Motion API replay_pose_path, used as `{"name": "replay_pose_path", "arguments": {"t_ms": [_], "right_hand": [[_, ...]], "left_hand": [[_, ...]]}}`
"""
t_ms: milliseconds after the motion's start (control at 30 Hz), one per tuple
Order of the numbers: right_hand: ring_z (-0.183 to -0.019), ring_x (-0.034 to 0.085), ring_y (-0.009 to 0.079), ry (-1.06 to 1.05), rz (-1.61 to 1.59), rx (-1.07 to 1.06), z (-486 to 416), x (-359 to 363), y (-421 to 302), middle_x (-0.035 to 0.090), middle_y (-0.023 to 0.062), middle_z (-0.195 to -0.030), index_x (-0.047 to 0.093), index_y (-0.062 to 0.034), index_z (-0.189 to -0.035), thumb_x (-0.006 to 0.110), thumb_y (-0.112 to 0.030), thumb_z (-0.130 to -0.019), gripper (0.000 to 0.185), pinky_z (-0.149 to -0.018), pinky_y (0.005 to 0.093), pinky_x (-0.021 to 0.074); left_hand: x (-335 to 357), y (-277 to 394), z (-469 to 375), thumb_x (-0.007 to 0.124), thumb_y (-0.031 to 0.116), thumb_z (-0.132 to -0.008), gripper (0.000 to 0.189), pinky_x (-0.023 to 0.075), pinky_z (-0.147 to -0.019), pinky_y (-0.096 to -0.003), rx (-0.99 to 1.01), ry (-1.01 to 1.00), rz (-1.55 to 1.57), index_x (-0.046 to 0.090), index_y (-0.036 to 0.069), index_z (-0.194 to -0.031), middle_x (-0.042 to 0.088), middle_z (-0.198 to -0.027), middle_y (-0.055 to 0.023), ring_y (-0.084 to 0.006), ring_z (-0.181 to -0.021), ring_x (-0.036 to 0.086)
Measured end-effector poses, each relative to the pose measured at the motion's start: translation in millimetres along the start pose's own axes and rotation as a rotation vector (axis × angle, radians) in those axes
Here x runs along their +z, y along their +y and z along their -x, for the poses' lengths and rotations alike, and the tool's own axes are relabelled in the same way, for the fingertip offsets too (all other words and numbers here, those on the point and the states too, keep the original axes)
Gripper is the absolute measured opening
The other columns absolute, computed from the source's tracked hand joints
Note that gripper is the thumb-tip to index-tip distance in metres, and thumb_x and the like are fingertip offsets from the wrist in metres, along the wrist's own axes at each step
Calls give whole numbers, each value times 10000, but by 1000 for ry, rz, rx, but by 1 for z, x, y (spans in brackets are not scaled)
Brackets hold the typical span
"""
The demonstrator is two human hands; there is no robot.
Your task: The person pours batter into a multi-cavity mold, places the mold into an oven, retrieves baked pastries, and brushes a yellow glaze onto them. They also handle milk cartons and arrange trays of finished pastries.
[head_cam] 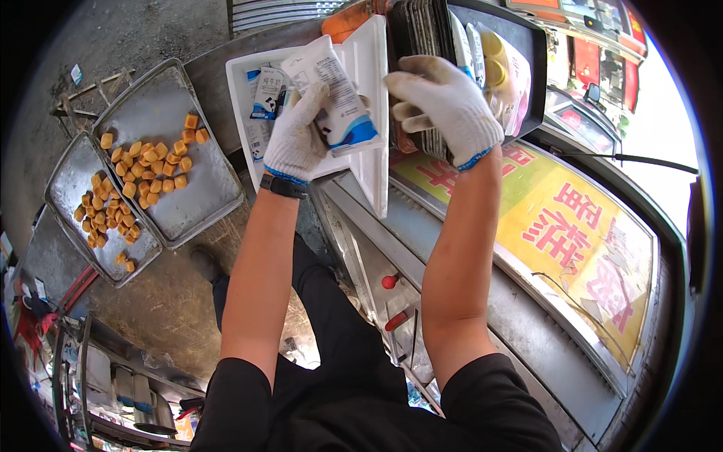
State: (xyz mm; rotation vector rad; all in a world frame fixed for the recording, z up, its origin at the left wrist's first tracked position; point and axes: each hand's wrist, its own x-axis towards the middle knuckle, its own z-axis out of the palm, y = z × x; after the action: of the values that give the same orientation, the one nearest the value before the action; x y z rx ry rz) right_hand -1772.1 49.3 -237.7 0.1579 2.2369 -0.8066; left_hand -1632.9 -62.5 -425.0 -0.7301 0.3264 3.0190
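My left hand (302, 133), in a white knit glove with a blue cuff, grips a white plastic milk pouch (339, 96) with a blue wave print. It holds the pouch over a white foam box (236, 85). Inside that box lie several smaller milk pouches (269, 90), partly hidden by my left hand. My right hand (443, 101), gloved the same way, has its fingers apart and curved, with nothing seen in them. It hovers by the box's upright foam panel (370, 169), in front of a stack of dark metal trays (421, 28).
Two metal baking trays (209, 175) (62, 181) at the left hold small browned pastry cubes (152, 164). A black bin (534, 73) with packaged goods stands at the right. Below it runs a yellow sign panel (542, 226) with red lettering. A red knob (389, 282) sticks out near my legs.
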Motion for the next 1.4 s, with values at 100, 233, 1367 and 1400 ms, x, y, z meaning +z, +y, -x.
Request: {"name": "replay_pose_path", "arguments": {"t_ms": [100, 233, 1367, 1400], "right_hand": [[-1030, 746, 249, 594, 385, -186, -27, -60, 18, 748, 190, -1220, 592, 73, -1451, 800, -442, -896, 785, -913, 323, 573], [-988, 745, 249, 331, 660, 68, -91, -109, 64, 756, 176, -1128, 568, -53, -1532, 803, -579, -823, 914, -866, 371, 589], [-1269, 673, 420, 630, 919, 177, -146, -121, 89, 732, 256, -1302, 658, -58, -1424, 613, -722, -893, 851, -1102, 480, 487], [-1241, 682, 430, 636, 919, 169, -150, -122, 87, 733, 268, -1274, 672, -59, -1395, 630, -679, -896, 797, -1074, 501, 505]], "left_hand": [[-57, 29, 5, 727, 234, -1042, 457, 618, -953, -402, 26, 234, -339, 579, 24, -1420, 740, -1235, -136, -223, -1081, 726], [-185, -9, -4, 806, 438, -900, 672, 551, -1007, -385, -167, 631, -1024, 641, 24, -1404, 747, -1281, -182, -275, -1180, 722], [0, -132, 70, 669, 404, -1020, 753, 469, -1147, -410, -96, -101, -996, 402, 5, -1601, 585, -1504, -256, -408, -1380, 580], [6, -127, 70, 686, 361, -1008, 751, 467, -1149, -401, -136, -86, -1004, 402, -1, -1602, 587, -1500, -260, -400, -1379, 583]]}}
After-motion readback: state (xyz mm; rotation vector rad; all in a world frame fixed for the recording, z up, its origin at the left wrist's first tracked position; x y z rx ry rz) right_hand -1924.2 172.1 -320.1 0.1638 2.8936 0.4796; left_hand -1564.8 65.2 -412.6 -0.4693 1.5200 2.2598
